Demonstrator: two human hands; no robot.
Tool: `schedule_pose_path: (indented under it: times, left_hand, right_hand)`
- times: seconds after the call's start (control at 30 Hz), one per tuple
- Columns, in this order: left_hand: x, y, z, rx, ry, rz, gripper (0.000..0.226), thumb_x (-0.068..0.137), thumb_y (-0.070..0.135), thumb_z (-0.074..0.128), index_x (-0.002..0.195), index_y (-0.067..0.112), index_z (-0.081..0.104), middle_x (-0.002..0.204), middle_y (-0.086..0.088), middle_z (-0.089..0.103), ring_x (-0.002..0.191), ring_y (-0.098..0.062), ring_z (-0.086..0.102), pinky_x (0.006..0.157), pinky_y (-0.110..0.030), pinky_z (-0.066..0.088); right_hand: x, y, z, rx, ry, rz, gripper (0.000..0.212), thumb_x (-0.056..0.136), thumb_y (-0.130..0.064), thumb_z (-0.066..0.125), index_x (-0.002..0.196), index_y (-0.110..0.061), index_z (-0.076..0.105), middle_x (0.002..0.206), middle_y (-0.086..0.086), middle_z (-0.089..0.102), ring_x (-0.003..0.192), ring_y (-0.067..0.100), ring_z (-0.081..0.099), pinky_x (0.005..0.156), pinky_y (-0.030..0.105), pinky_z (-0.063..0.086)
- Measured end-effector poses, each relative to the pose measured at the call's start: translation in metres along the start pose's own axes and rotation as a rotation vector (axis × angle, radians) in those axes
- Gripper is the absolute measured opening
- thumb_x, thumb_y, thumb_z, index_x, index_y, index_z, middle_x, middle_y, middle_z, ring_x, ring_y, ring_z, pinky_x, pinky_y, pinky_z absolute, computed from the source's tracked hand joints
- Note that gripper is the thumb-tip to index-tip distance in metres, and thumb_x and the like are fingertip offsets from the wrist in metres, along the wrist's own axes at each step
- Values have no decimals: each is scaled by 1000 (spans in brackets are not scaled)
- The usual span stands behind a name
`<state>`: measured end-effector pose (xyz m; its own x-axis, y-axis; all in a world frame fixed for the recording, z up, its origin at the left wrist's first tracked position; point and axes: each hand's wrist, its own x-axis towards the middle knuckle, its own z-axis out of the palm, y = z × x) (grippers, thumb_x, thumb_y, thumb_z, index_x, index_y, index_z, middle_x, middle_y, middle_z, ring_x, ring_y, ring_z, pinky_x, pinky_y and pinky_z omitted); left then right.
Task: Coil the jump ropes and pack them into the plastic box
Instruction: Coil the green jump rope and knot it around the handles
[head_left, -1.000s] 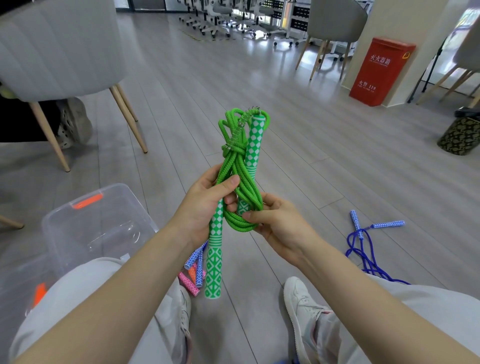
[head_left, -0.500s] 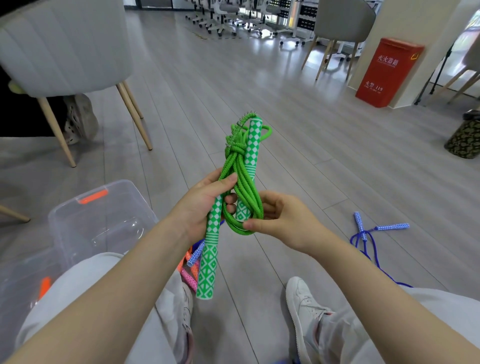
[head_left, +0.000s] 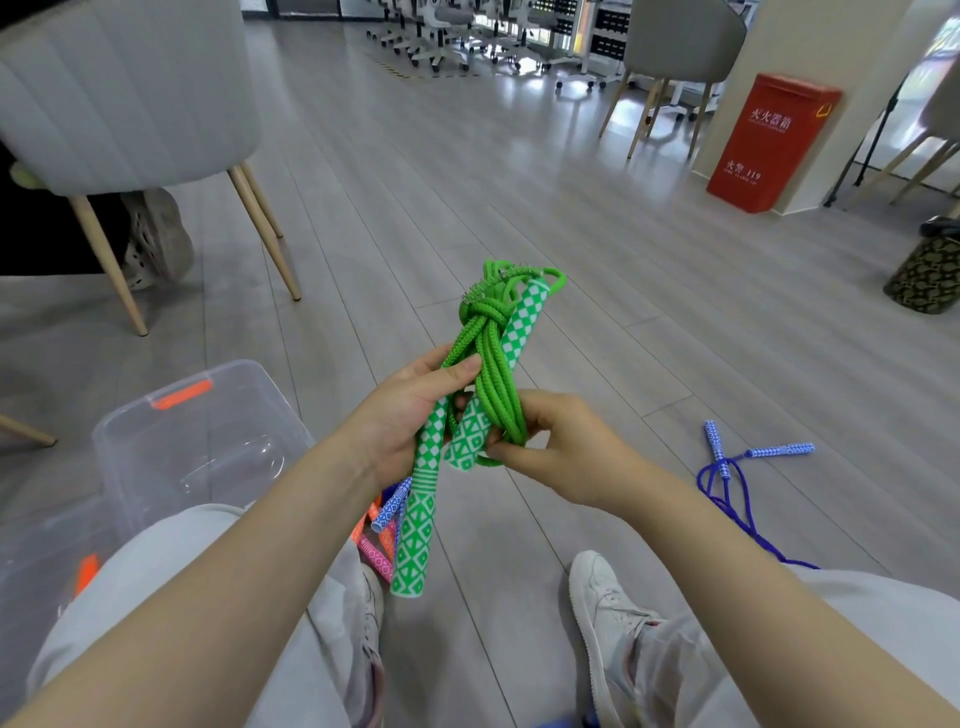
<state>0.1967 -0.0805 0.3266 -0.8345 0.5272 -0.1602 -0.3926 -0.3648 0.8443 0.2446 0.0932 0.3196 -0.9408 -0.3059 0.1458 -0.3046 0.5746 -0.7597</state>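
Observation:
A green jump rope (head_left: 496, 364), coiled and knotted near its top, is held in front of me above the floor. My left hand (head_left: 410, 415) grips the bundle and one green-and-white patterned handle that hangs down. My right hand (head_left: 558, 444) pinches the lower loop of the coil next to the second handle. A clear plastic box (head_left: 192, 447) with orange latches stands on the floor at my left knee. A blue jump rope (head_left: 727, 478) lies loose on the floor to the right. Pink, orange and blue handles (head_left: 382, 535) lie by my left foot.
A grey chair (head_left: 130, 104) with wooden legs stands at the left, a person's shoe beside it. A red fire-equipment box (head_left: 769, 140) stands against a pillar at the right, a patterned bin (head_left: 924, 280) at the far right. More chairs stand at the back.
Both hands have lowered the green bundle slightly and tilted it to the right. My right hand has shifted along the lower loop. The grip on the rope is unchanged.

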Motion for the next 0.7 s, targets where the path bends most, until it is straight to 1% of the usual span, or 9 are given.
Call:
schedule_pose_path:
  times: [0.03, 0.1, 0.13, 0.2, 0.3, 0.37, 0.53, 0.63, 0.7]
  left_hand:
    - [1, 0, -1, 24, 10, 5, 35, 81, 20, 68, 115, 14, 66, 85, -11, 60, 71, -23, 56, 66, -35, 53]
    - [2, 1, -3, 80, 36, 10, 36, 80, 20, 69, 116, 15, 66, 74, -6, 54, 64, -17, 46, 64, -31, 47]
    - [2, 0, -4, 105, 50, 8, 36, 79, 20, 69, 115, 14, 65, 66, -3, 51, 58, -14, 43, 61, -30, 44]
    - [2, -2, -5, 150, 66, -10, 36, 79, 20, 68, 113, 13, 64, 59, -1, 46, 51, -13, 41, 60, -30, 41]
    - [2, -6, -3, 233, 66, -29, 29, 85, 16, 67, 113, 12, 65, 61, -3, 44, 51, -13, 41, 58, -28, 41]
    - [2, -8, -1, 238, 72, -33, 25, 88, 15, 65, 113, 13, 65, 62, -4, 44, 52, -13, 41, 56, -26, 41]
    - [0, -9, 2, 180, 97, 3, 17, 89, 15, 63, 105, 17, 67, 60, -2, 43, 52, -14, 42, 52, -25, 42]
    - [1, -10, 4, 99, 124, 62, 15, 85, 13, 64, 96, 21, 70, 59, -3, 43, 52, -14, 42, 52, -25, 45]
    - [1, -10, 5, 43, 119, 93, 19, 80, 14, 67, 97, 21, 70, 62, -6, 50, 56, -17, 48, 54, -27, 50]
  right_hand:
    - [1, 0, -2, -27, 1, 43, 35, 82, -23, 75, 115, -20, 63, 99, -6, 69, 87, 13, 64, 83, 41, 52]
    - [0, -2, -10, -51, 47, 130, 86, 74, -35, 81, 145, -29, 33, 125, -11, 56, 101, 7, 59, 90, 34, 51]
    - [-1, -4, -14, -64, 98, 136, 106, 71, -39, 82, 151, -32, 13, 139, -12, 45, 111, 6, 54, 94, 31, 48]
    - [-4, -7, -21, -154, 200, 81, 123, 69, -42, 82, 151, -37, -9, 157, -13, 19, 134, 8, 38, 103, 32, 39]
    - [-7, -11, -24, -310, 211, -18, 123, 72, -39, 81, 153, -30, -10, 162, -11, -3, 149, 5, 5, 114, 27, 21]
    - [-8, -11, -23, -345, 144, -29, 118, 74, -39, 80, 154, -27, -6, 163, -9, -6, 148, 2, -2, 113, 22, 16]
    - [-7, -6, -10, -299, 177, -88, 100, 79, -27, 77, 154, -18, 11, 157, 0, 22, 145, 11, 23, 113, 25, 29]
    - [-7, -7, 2, -235, 270, -115, 86, 83, -14, 71, 152, -19, 19, 147, -3, 39, 132, 9, 43, 102, 19, 38]
    - [-6, -9, 7, -226, 328, -78, 76, 85, -11, 66, 149, -21, 26, 141, -4, 48, 121, 10, 53, 93, 24, 44]
